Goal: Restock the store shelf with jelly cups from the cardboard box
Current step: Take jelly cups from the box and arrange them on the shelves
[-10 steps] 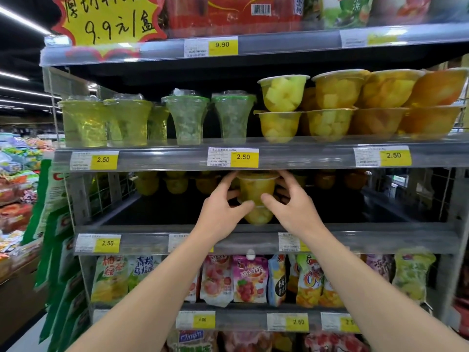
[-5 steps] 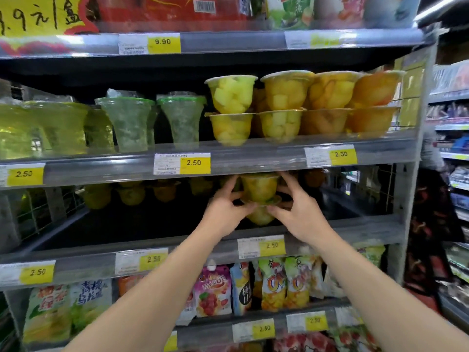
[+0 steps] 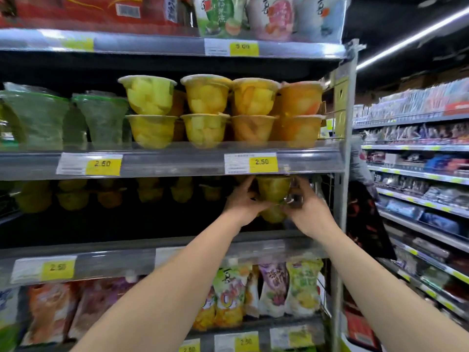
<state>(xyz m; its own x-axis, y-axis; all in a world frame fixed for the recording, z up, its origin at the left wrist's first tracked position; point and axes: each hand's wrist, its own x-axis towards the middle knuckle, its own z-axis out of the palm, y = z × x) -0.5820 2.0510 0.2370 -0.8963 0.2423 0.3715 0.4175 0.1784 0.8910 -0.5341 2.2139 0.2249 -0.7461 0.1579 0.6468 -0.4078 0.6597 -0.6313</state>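
Under the price strip [image 3: 261, 162] that says 2.50, we hold a stack of two jelly cups [image 3: 273, 193] with both hands. Our left hand [image 3: 242, 200] wraps its fingers and thumb around the left side of the stack. Our right hand [image 3: 308, 208] curls around the right side. Both hands are closed tight on the cups, one from each side. The top cup is just below the price strip, very near its bottom edge. The second cup peeks out under our hands.

The stack is up in the air, above the front edge of the shelf [image 3: 177, 252] below the price strip. It is near the right end of that shelf, close to the grey post [image 3: 341, 224]. Left of our hands, more yellow cups [image 3: 149, 190] sit in a row far back in the dark. In front of that row the shelf floor is dark and open, with lots of room.

Above the price strip, fruit cups [image 3: 205, 111] stand two high, side by side and touching. Green cups [image 3: 101, 118] stand to their left. Far below the price strip, bright snack pouches [image 3: 274, 288] hang in a row. Right of the post, the aisle shelves [image 3: 418, 148] are blurry.
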